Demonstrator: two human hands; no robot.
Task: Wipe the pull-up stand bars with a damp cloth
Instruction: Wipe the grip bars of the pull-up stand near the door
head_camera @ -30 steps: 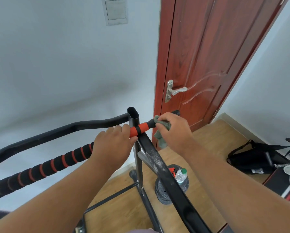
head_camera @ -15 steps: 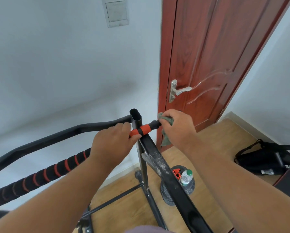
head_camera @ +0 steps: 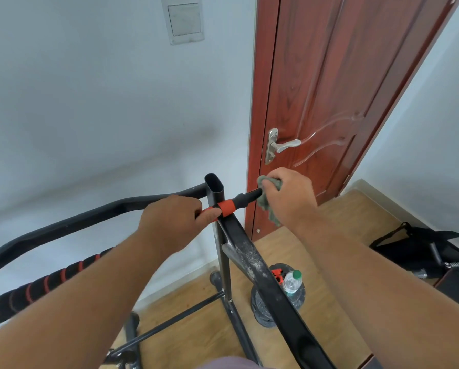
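Observation:
A black pull-up stand fills the lower view, with an open-topped upright post [head_camera: 214, 186] and a dusty slanted bar [head_camera: 252, 258] running toward me. A foam grip bar [head_camera: 235, 203], black with orange bands, crosses at the post. My left hand [head_camera: 174, 218] grips this bar just left of the post, thumb on an orange band. My right hand [head_camera: 289, 197] holds a grey-green cloth [head_camera: 267, 201] wrapped over the bar's right end; part of the cloth hangs below my fingers.
A red-brown door [head_camera: 329, 89] with a silver lever handle [head_camera: 281, 146] stands close behind the bar end. On the wooden floor lie a weight plate [head_camera: 260, 310] with a plastic bottle [head_camera: 292, 282] on it, and a black bag [head_camera: 420, 249] at right. White wall at left.
My right hand slid the cloth outward along the grip bar toward its right end, uncovering more black foam. My left hand kept its hold. The camera tilted slightly.

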